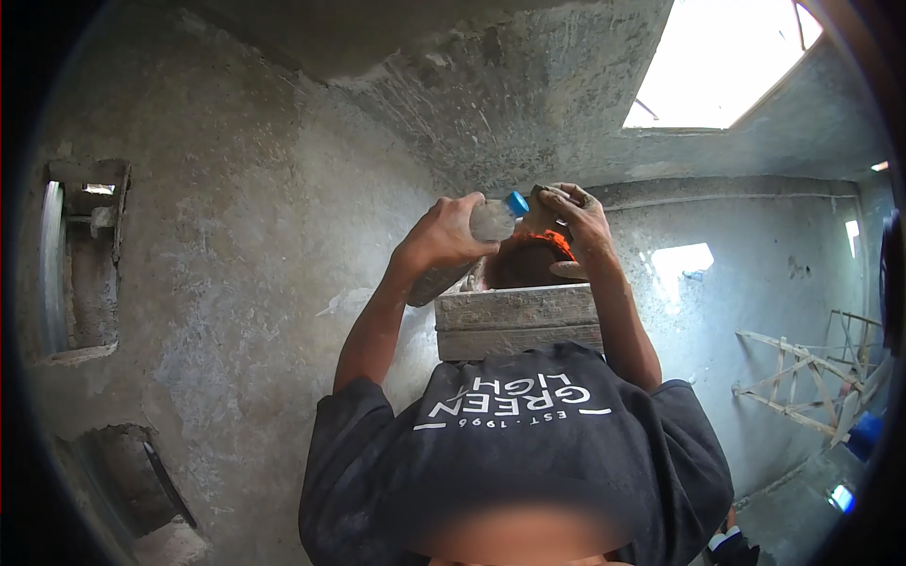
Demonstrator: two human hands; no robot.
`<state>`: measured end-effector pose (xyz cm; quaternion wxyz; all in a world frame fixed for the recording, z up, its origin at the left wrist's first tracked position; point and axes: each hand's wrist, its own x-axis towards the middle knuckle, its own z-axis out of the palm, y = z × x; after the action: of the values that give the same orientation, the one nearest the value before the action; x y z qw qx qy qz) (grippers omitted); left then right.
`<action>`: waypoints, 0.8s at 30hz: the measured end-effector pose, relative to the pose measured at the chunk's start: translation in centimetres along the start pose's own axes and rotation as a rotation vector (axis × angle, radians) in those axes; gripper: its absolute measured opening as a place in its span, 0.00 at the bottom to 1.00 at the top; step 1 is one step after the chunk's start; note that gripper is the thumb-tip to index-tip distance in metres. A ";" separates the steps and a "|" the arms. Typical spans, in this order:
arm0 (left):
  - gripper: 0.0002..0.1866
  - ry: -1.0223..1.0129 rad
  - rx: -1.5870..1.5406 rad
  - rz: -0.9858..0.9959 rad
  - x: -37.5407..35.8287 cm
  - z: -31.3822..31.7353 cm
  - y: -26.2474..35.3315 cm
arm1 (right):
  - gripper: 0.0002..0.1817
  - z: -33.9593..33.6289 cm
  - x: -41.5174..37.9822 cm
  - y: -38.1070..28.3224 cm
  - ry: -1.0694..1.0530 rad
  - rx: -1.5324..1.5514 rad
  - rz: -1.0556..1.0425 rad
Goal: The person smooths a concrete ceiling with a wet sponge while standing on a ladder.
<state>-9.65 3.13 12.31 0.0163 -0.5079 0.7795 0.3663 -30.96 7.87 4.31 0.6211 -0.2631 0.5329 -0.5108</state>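
My left hand (442, 231) is wrapped around a clear, cloudy plastic bottle (491, 222) with a blue cap, tilted so the cap points up and right. Opposite it, my right hand (578, 219) is closed on a small brownish-grey piece (540, 209), held by thumb and fingers close to the cap; I cannot tell what kind of thing it is. Below the hands sits a tub (528, 266) with a bright orange rim and a dark reddish inside. Weathered wooden boards (517, 311) stand between the tub and my chest.
A bare plastered wall (236, 217) rises at the left, with rough openings (90, 264) in it. At the right are a wooden trestle frame (802, 377) and a blue container (864, 436). Part of another person (731, 542) shows at the lower right. Daylight enters through an opening (722, 61) above.
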 end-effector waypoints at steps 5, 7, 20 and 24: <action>0.33 -0.015 0.153 -0.011 1.1 1.0 -0.2 | 0.20 0.7 1.2 2.1 0.078 0.118 -0.009; 0.34 -0.024 0.207 -0.029 1.6 1.1 0.1 | 0.20 0.8 1.8 3.0 0.103 0.195 0.057; 0.23 0.050 0.612 0.041 8.0 0.9 -0.1 | 0.16 0.5 7.9 3.6 0.072 0.286 0.064; 0.23 0.154 0.608 0.135 8.5 0.8 -0.6 | 0.21 -0.6 10.6 3.1 0.044 0.301 0.011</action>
<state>-13.56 -3.16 8.07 0.0837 -0.4531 0.8842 0.0774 -31.41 -0.69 -2.72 0.6444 -0.1528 0.4654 -0.5872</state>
